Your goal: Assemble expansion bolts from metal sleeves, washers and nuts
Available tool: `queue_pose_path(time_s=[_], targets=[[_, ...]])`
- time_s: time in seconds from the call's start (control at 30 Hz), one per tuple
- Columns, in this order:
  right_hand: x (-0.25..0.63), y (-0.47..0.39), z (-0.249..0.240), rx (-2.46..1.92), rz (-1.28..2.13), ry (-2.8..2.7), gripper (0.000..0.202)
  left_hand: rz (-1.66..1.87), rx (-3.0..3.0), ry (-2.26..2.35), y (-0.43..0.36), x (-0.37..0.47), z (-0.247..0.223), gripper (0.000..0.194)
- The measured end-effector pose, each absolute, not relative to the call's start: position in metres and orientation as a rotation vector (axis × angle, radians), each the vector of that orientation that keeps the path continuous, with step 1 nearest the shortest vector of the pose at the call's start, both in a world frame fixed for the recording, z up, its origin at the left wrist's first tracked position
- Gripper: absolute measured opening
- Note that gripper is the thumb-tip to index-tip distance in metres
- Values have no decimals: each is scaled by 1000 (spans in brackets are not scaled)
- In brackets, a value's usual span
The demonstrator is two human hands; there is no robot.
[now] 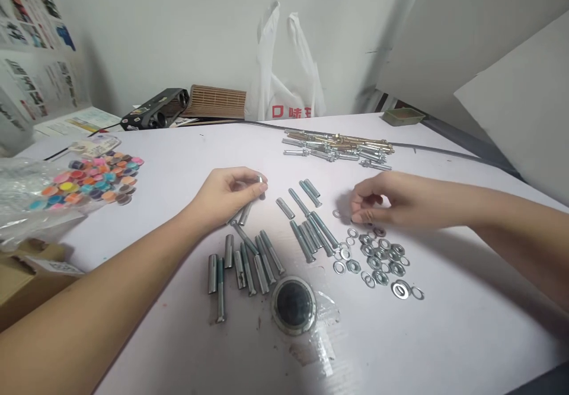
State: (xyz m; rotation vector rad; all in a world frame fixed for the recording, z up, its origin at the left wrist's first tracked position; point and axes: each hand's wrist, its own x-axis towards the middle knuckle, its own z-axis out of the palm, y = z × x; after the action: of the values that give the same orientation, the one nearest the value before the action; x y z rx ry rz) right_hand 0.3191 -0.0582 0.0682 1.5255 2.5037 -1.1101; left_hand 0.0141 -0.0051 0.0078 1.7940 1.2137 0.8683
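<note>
Left hand [224, 196] pinches a metal piece [262, 195] beside bolts [272, 251]; right hand's [395, 199] grip is unclear.

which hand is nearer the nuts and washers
Right. The right hand is at the far edge of the nuts and washers; the left hand is farther off to their left, beyond some bolts.

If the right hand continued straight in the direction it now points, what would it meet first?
Probably the loose washer just ahead of the right hand, though its height is unclear.
</note>
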Motion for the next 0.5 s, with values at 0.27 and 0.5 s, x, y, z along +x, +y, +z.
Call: queue_pose_path(time_s=[0.27,0.5], targets=[[215,7,80,1688,-1431,2740,33,850,1815,1116,-2,10,3,34],[200,7,66,1811,-1469,2578,34,856,1841,1038,-1,8,-1,32]])
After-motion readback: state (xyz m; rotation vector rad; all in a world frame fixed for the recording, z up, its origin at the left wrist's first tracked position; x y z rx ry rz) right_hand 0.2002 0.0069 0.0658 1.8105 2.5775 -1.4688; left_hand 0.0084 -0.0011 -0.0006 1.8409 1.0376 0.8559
